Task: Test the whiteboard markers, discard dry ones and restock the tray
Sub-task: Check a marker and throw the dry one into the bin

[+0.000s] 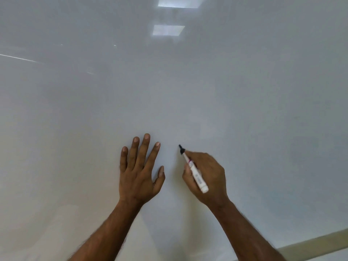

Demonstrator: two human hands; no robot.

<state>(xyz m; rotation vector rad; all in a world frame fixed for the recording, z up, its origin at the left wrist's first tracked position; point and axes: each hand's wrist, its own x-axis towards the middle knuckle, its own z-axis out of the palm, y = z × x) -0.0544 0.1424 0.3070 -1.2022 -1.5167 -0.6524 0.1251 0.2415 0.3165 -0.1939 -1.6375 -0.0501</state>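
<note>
Head view, looking straight onto the whiteboard [169, 87], which fills almost the whole frame, pale grey-white and glossy. Up top, two bright rectangular light reflections [168, 30] sit one above the other on the sheen, with thin streaks of glare off to the left.

Down in the lower middle are both hands, bare forearms reaching up from the bottom edge. The left hand [140, 172] lies flat against the board, palm down, four fingers straight and fanned apart, thumb out to the side. It holds nothing.

Just beside it, a narrow gap of board between them, is the right hand [211, 178]. Its fingers are curled round a whiteboard marker [196, 175] in a writing grip. The marker has a white barrel with a reddish band near the front and small print along its side that is too blurred to read. It is uncapped, with a dark nib end pointing up and left. The butt end sticks out past the knuckles toward the lower right. The nib is right at the board surface, level with the left hand's fingertips; whether it actually touches, I can't tell.

In the bottom right corner, a beige strip [320, 243] runs at a slant along the board's lower edge.
</note>
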